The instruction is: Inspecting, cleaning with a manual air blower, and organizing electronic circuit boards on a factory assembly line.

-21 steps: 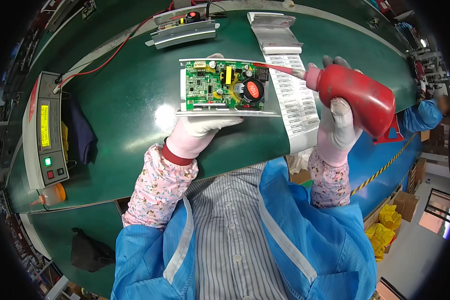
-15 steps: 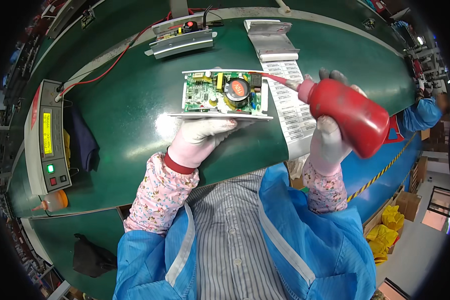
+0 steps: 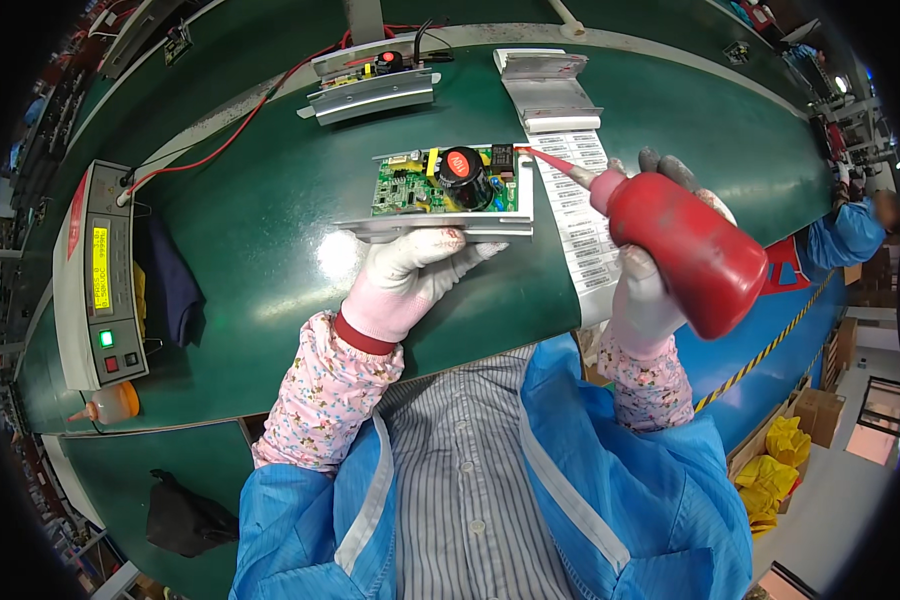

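Observation:
My left hand (image 3: 417, 268), in a white glove, grips the near side of a metal housing (image 3: 440, 226) with a green circuit board (image 3: 402, 190) in it. A round black part with a red top stands on the board. In my gloved right hand (image 3: 642, 277) is a red squeeze bottle (image 3: 686, 245), tilted so its thin nozzle points left. The nozzle tip is at the far right corner of the housing; whether it touches cannot be made out. My right fingers wrap round the bottle from both sides.
A sheet of printed labels (image 3: 577, 190) lies under the bottle. Beyond are an empty metal housing (image 3: 547, 90) and another housing with a board (image 3: 375, 92). At left stand a tester (image 3: 103, 275) with a lit screen, a dark cloth (image 3: 173, 285) and an orange bottle (image 3: 116, 402).
The housing has tilted in my left hand, showing more of its near wall. The bottle has shifted slightly left and nearer, its nozzle tip moving from the board's edge to the housing's corner.

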A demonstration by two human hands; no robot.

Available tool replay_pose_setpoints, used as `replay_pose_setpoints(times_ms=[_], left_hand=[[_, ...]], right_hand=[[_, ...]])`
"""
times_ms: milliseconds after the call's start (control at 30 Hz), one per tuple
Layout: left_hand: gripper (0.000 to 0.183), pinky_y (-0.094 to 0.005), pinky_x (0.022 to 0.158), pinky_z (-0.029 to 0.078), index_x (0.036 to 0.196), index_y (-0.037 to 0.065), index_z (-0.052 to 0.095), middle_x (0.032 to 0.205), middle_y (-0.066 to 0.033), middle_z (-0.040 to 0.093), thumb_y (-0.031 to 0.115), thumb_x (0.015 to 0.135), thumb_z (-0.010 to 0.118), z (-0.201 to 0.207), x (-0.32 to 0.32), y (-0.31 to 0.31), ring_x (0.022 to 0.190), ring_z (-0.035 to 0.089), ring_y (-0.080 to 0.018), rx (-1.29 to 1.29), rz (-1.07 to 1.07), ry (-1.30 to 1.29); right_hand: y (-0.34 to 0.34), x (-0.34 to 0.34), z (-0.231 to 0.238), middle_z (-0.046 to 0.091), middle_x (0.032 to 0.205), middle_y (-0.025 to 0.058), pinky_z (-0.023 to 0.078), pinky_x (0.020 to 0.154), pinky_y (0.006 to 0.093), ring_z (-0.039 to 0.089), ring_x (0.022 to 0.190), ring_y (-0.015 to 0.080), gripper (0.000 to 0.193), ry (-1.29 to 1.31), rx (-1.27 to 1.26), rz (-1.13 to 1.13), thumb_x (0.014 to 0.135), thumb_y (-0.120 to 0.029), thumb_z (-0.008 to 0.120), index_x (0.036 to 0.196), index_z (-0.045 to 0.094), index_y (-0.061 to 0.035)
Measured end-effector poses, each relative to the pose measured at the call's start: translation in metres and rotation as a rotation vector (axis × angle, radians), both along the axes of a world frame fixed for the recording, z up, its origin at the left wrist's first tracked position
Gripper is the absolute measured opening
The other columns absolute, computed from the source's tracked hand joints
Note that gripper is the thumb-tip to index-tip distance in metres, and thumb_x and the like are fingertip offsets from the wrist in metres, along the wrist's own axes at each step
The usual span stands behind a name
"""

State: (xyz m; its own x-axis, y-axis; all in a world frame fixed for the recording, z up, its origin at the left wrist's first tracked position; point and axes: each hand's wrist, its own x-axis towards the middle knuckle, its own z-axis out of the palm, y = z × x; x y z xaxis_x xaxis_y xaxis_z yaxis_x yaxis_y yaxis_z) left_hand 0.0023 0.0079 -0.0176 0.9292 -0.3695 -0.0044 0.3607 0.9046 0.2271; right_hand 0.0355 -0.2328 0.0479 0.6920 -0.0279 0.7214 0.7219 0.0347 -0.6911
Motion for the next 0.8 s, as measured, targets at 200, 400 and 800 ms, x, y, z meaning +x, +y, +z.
replay_pose_setpoints(times_ms=[200, 400, 800], left_hand=[[0.065, -0.0517, 0.107, 0.052, 0.147, -0.009, 0.042, 0.14, -0.0303, 0.057, 0.008, 0.088, 0.065, -0.02, 0.001, 0.014, 0.122, 0.062, -0.0434, 0.048, -0.029, 0.001], [0.065, -0.0425, 0.086, 0.061, 0.141, -0.006, 0.049, 0.131, -0.0281, 0.061, 0.039, 0.096, 0.063, 0.005, 0.013, 0.01, 0.102, 0.068, -0.0386, 0.072, -0.093, -0.044], [0.075, -0.0368, 0.081, 0.059, 0.143, -0.003, 0.05, 0.134, -0.0266, 0.059, 0.057, 0.099, 0.056, 0.015, 0.016, 0.005, 0.102, 0.068, -0.0304, 0.134, -0.121, 0.102]], right_hand=[[-0.036, 0.015, 0.0, 0.061, 0.132, 0.0227, 0.054, 0.101, 0.0481, 0.062, 0.123, 0.038, 0.061, 0.261, -0.174, -0.319, 0.082, 0.002, 0.077, 0.136, 0.048, -0.0005], [-0.055, 0.03, 0.023, 0.054, 0.139, 0.0303, 0.05, 0.108, 0.0531, 0.058, 0.125, 0.0444, 0.053, 0.627, 0.644, 0.246, 0.095, -0.003, 0.061, 0.142, 0.04, 0.0063], [-0.043, 0.038, 0.015, 0.053, 0.138, 0.0337, 0.05, 0.106, 0.057, 0.056, 0.127, 0.05, 0.06, 0.651, 0.159, 0.314, 0.091, -0.008, 0.064, 0.143, 0.038, 0.005]])
